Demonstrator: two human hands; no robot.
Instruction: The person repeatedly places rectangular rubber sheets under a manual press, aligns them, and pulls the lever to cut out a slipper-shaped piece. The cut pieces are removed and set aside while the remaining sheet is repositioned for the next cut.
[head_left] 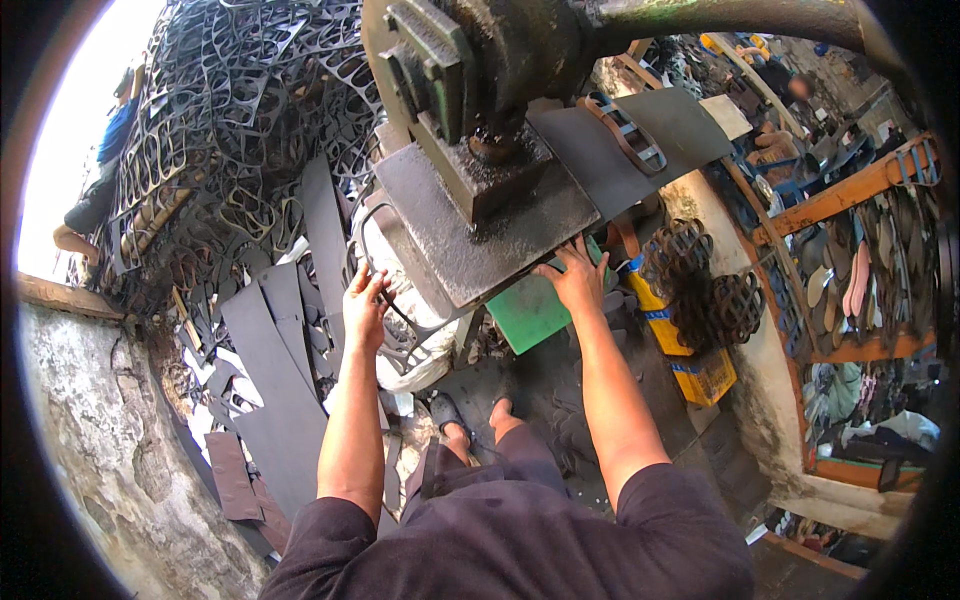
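The left hand [365,300] reaches up under the left edge of the big gray metal plate [480,215] of the press. Its fingers are bent a little and touch a thin dark wire loop [375,245] there. The right hand [575,280] is spread open, fingers flat at the plate's front edge, just above a green sheet [530,315]. Dark rubber sheets [285,400] lie below on the left.
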